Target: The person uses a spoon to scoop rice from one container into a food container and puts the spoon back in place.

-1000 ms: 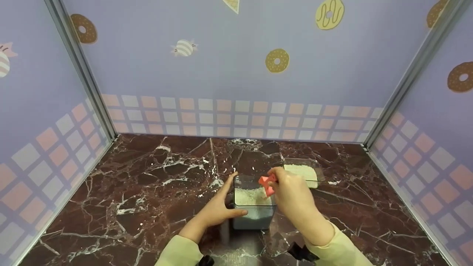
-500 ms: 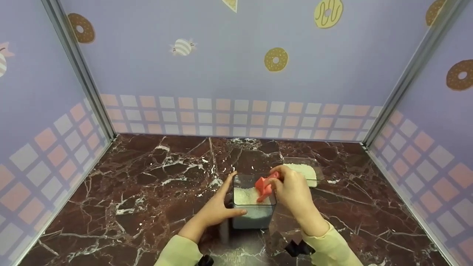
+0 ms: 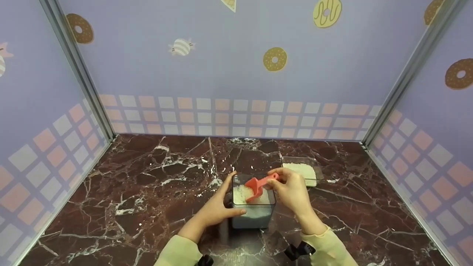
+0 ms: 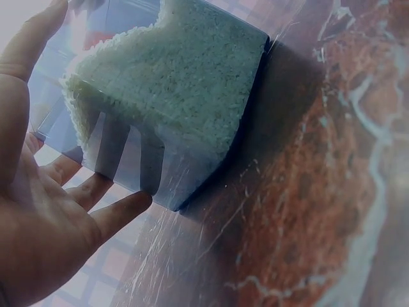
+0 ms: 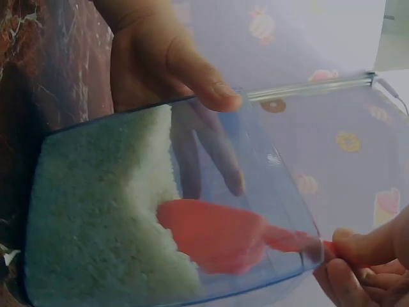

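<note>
A clear square container (image 3: 253, 218) partly filled with white rice (image 5: 102, 204) stands on the marbled table. My left hand (image 3: 218, 208) steadies it from the left, thumb along the near wall and fingers straight against the left side. In the left wrist view those fingers (image 4: 121, 214) touch the clear wall. My right hand (image 3: 293, 192) pinches the handle of a red scoop (image 3: 255, 188) at the container's right rim. The scoop's head (image 5: 214, 236) is inside the container, its tip buried in the rice.
Behind my right hand lies a low clear tray (image 3: 320, 173) of white rice. Stray grains dot the dark marbled tabletop (image 3: 166, 199). Patterned panels (image 3: 236, 74) enclose the table at the back and both sides.
My right hand has turned and lowered the scoop, whose head has swung left across the container into the rice. The left hand keeps its place on the container.
</note>
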`<act>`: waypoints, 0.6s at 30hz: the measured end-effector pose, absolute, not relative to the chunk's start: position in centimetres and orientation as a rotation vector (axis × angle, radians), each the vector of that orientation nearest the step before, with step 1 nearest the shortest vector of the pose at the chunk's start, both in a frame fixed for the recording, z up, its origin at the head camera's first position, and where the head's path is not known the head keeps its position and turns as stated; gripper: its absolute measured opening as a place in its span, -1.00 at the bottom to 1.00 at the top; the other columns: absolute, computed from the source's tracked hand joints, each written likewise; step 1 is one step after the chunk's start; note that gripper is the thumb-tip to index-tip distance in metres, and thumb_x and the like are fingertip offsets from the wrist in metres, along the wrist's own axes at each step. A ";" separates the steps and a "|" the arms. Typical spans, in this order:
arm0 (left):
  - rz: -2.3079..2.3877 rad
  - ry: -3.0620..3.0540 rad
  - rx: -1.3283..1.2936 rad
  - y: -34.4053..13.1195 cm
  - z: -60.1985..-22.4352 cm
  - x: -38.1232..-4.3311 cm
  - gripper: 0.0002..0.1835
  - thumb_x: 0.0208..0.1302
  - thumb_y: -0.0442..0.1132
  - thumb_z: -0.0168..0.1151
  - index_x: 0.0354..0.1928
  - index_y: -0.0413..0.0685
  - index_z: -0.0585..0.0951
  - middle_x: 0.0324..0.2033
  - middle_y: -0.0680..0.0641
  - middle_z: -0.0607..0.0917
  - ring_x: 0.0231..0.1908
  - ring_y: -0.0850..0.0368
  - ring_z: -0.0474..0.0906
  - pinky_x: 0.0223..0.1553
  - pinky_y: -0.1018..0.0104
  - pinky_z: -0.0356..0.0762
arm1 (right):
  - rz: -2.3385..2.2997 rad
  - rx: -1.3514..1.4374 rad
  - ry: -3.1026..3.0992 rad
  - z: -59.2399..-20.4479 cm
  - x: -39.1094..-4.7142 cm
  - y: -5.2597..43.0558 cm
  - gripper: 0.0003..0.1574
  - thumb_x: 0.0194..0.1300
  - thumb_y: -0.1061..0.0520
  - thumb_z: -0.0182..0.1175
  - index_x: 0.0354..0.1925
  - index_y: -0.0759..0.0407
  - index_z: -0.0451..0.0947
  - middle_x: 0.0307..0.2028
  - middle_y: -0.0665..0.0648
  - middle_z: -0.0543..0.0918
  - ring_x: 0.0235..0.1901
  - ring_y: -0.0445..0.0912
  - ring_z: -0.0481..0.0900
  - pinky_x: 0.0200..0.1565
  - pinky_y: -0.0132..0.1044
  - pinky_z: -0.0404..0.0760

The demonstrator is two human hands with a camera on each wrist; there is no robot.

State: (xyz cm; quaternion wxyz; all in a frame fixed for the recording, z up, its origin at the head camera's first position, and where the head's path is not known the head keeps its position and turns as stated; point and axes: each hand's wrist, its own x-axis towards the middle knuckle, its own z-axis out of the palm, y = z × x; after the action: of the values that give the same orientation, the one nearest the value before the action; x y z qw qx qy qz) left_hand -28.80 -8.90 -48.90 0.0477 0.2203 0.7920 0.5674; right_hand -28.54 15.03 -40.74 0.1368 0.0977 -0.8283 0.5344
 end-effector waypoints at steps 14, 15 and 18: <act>1.723 2.410 0.655 -9.0 -48.8 -28.7 0.30 0.06 0.02 0.60 0.65 0.46 -0.15 0.60 -0.28 0.13 0.46 -0.30 0.29 0.50 -0.36 0.15 | 1.889 0.243 -2.340 -41.7 -29.2 14.9 -0.76 0.28 0.41 0.32 -0.06 0.48 0.66 -0.42 0.24 0.79 -0.46 -0.12 0.78 -0.35 -0.39 0.74; 1.717 2.416 0.656 -9.0 -48.8 -28.7 0.29 0.06 0.02 0.60 0.65 0.46 -0.15 0.60 -0.27 0.11 0.48 -0.31 0.27 0.50 -0.38 0.13 | 1.912 0.236 -2.336 -41.8 -29.2 14.9 -0.75 0.29 0.40 0.32 -0.06 0.48 0.65 -0.41 0.24 0.79 -0.46 -0.13 0.78 -0.31 -0.37 0.77; 1.699 2.436 0.649 -8.9 -48.8 -28.7 0.29 0.06 0.04 0.59 0.65 0.49 -0.14 0.62 -0.27 0.05 0.51 -0.33 0.20 0.50 -0.41 0.08 | 2.000 0.206 -2.314 -42.0 -29.3 15.1 -0.74 0.32 0.42 0.29 -0.02 0.51 0.62 -0.42 0.20 0.78 -0.46 -0.17 0.78 -0.28 -0.38 0.78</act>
State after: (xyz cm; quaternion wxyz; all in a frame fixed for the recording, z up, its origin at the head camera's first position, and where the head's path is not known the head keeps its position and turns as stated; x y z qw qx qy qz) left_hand -28.72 -8.93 -48.83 0.0506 0.2131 0.8003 0.5582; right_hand -29.30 15.05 -42.02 0.0382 0.0671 -0.7543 0.6520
